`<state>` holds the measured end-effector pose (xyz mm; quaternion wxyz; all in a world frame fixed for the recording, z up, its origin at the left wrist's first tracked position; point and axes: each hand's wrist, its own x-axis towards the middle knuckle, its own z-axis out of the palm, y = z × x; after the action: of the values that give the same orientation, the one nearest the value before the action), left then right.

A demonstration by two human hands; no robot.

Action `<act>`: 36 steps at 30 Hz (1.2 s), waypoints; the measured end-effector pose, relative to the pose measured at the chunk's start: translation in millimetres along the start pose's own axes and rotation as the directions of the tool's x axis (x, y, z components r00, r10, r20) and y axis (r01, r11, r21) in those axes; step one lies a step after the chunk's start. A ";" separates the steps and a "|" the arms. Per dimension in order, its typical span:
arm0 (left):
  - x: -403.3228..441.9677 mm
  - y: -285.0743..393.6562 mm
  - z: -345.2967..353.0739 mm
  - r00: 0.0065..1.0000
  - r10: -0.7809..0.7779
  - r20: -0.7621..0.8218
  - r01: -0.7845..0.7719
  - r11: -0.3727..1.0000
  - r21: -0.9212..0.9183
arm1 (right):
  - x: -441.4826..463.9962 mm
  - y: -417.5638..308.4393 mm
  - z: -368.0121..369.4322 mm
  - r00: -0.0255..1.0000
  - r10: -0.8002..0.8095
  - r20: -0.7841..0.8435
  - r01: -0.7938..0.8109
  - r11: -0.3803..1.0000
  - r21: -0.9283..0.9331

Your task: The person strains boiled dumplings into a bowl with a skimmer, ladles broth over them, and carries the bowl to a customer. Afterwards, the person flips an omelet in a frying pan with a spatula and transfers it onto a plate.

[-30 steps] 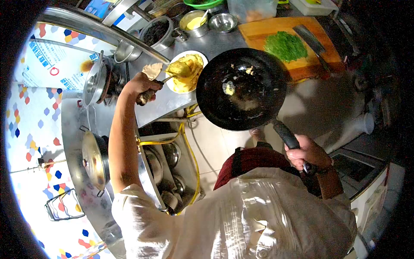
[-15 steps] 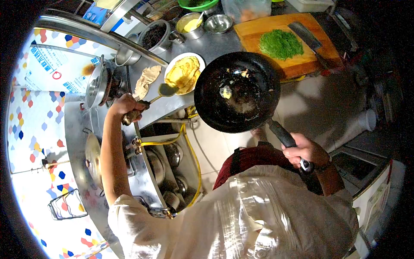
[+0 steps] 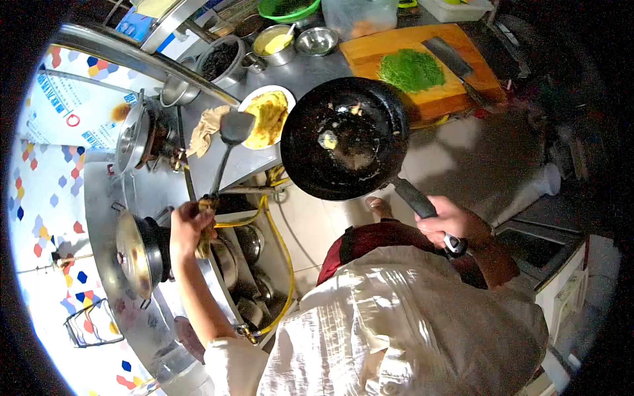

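Observation:
My left hand (image 3: 193, 228) is closed around the handle of a dark spatula (image 3: 236, 127), whose blade is raised near the left edge of a white plate (image 3: 286, 94). Yellow cooked egg (image 3: 267, 119) lies on that plate. With my right hand (image 3: 449, 223) I grip the black handle of a frying pan (image 3: 360, 162). The pan hangs tilted over the floor, right of the plate, and small bits of egg (image 3: 327, 139) stick to its dark inside. A crumpled tan cloth (image 3: 207, 131) rests on the metal counter, left of the spatula blade.
A cutting board (image 3: 360, 53) bears chopped greens (image 3: 411, 70) and a cleaver (image 3: 448, 56). Metal bowls (image 3: 316, 41), a tub of dark food (image 3: 221, 61) and a green basket (image 3: 288, 9) stand along the back. Lidded pots (image 3: 135, 256) are at the left.
The spatula has left the egg, and my left hand has moved down toward me with its blade now pointing up and away. The pan has shifted slightly left in view, along with the surroundings.

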<state>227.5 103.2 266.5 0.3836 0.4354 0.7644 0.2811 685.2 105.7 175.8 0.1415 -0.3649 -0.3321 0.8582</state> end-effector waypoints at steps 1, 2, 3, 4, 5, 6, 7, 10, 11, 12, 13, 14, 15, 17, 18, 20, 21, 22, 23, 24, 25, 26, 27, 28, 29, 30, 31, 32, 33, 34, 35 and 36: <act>-8.8 -8.5 5.9 0.996 0.042 -0.079 -0.049 0.995 -0.087 | 1.1 0.4 1.8 1.000 0.003 -0.010 -0.003 1.000 0.000; -18.3 -10.6 8.7 0.994 0.067 -0.088 -0.078 0.988 -0.132 | 2.0 0.4 4.1 1.000 -0.010 -0.013 0.010 0.999 0.033; -26.5 -10.2 11.8 0.994 0.069 -0.089 -0.083 0.983 -0.163 | 3.6 1.2 5.4 1.000 -0.020 -0.014 0.021 0.998 0.065; -30.5 -8.2 13.7 0.996 0.073 -0.057 -0.081 0.985 -0.152 | 5.6 2.3 6.2 0.999 -0.013 -0.035 0.015 0.998 0.057; -33.7 -7.6 14.4 0.997 0.076 -0.027 -0.079 0.987 -0.142 | 7.0 2.0 7.4 0.999 -0.003 -0.038 0.005 0.999 0.053; -31.1 -8.9 10.4 0.996 0.043 0.072 -0.039 0.997 -0.064 | 9.0 0.9 8.1 1.000 0.000 -0.026 0.001 0.999 0.043; -31.4 -0.7 13.4 0.998 -0.001 0.068 0.002 1.000 -0.017 | 12.0 0.2 8.0 1.000 0.001 -0.012 0.000 0.999 0.033; -26.2 26.1 21.2 0.974 0.136 0.179 -0.183 0.944 0.275 | 17.8 -1.1 15.0 1.000 -0.009 -0.005 0.009 0.997 0.083; -21.9 33.0 22.8 0.975 0.130 0.178 -0.176 0.946 0.273 | 19.5 -2.6 18.8 1.000 -0.021 -0.016 0.022 0.995 0.093; -16.8 38.4 23.8 0.958 0.148 0.244 -0.242 0.875 0.420 | 21.6 -2.3 20.6 1.000 -0.014 -0.012 0.015 0.995 0.094; -12.1 42.9 23.3 0.938 0.152 0.311 -0.308 0.777 0.549 | 24.1 -2.0 21.8 1.000 -0.007 -0.016 0.009 0.997 0.081; -8.7 47.3 22.4 0.892 0.270 0.363 -0.446 0.655 0.610 | 26.9 -1.8 21.6 1.000 0.000 -0.018 0.001 0.998 0.068; -1.6 49.1 22.9 0.907 0.219 0.359 -0.404 0.692 0.598 | 29.4 -2.3 20.4 1.000 0.010 -0.009 -0.010 0.998 0.067; 2.2 63.9 25.4 0.938 0.033 0.345 -0.257 0.735 0.628 | 35.4 -3.6 16.2 0.997 0.024 0.070 -0.028 0.998 0.061; 5.1 66.7 28.3 0.951 -0.025 0.309 -0.181 0.765 0.619 | 38.4 -7.0 14.9 0.996 0.033 0.088 -0.038 0.998 0.056; 5.7 69.6 32.0 0.958 -0.079 0.277 -0.111 0.787 0.607 | 43.8 -16.6 9.4 0.990 0.062 0.123 -0.065 0.998 0.023; 7.0 69.6 33.9 0.957 -0.122 0.263 -0.058 0.806 0.588 | 49.3 -17.7 1.8 0.987 0.054 0.150 -0.054 0.999 -0.001; 11.7 61.3 32.2 0.957 -0.041 0.288 -0.151 0.777 0.612 | 56.3 -20.1 -6.5 0.981 0.044 0.187 -0.037 0.999 -0.040; 10.0 64.4 37.7 0.962 -0.062 0.267 -0.120 0.780 0.614 | 63.6 -24.2 -15.3 0.973 0.038 0.226 -0.021 0.997 -0.077; 6.4 68.6 44.4 0.960 -0.113 0.256 -0.028 0.872 0.489 | 69.0 -29.1 -23.2 0.967 0.055 0.249 -0.035 0.996 -0.083; 4.4 75.1 52.0 0.954 -0.160 0.252 0.063 0.934 0.352 | 74.4 -34.9 -30.7 0.958 0.079 0.275 -0.041 0.989 -0.140; 3.0 87.8 63.0 0.945 -0.276 0.175 0.202 0.914 0.352 | 79.6 -43.0 -39.4 0.950 0.099 0.297 -0.040 0.979 -0.198; 4.0 87.7 65.1 0.944 -0.288 0.160 0.219 0.912 0.348 | 83.9 -51.3 -47.4 0.932 0.155 0.328 -0.074 0.967 -0.246; 3.3 90.6 67.6 0.974 -0.161 0.157 0.093 0.924 0.370 | 85.1 -57.5 -51.4 0.923 0.167 0.347 -0.067 0.957 -0.284; 4.4 96.7 72.3 0.987 -0.032 0.155 -0.032 0.918 0.395 | 89.2 -65.8 -56.9 0.913 0.180 0.367 -0.056 0.945 -0.323; -1.7 107.1 72.1 0.971 -0.235 0.049 0.202 0.911 0.360 | 92.3 -75.2 -61.2 0.904 0.178 0.389 -0.022 0.927 -0.373; -3.2 107.6 70.9 0.975 -0.223 0.004 0.194 0.859 0.474 | 96.5 -79.9 -67.4 0.892 0.197 0.406 -0.030 0.924 -0.381; -4.7 99.8 68.1 0.997 -0.083 0.008 0.066 0.851 0.521 | 101.7 -83.8 -73.8 0.888 0.209 0.409 -0.018 0.906 -0.423; -7.8 92.5 67.4 0.998 0.058 0.019 -0.059 0.822 0.567 | 106.4 -87.8 -78.9 0.884 0.220 0.413 -0.004 0.886 -0.464; -12.1 100.1 67.5 0.998 -0.026 -0.049 0.055 0.590 0.806 | 110.3 -93.1 -82.4 0.862 0.242 0.446 -0.019 0.894 -0.448; -13.4 100.1 69.5 0.997 -0.044 -0.070 0.083 0.593 0.801 | 114.0 -99.1 -85.5 0.848 0.260 0.462 -0.023 0.889 -0.458; -13.2 98.5 70.8 0.985 0.173 -0.021 -0.047 0.380 0.924 | 117.5 -104.3 -88.0 0.830 0.279 0.483 -0.037 0.891 -0.452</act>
<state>335.0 144.0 307.4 0.0149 0.6076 0.7817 -0.1396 667.2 280.9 138.4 -0.1129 -0.1593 -0.5041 0.8413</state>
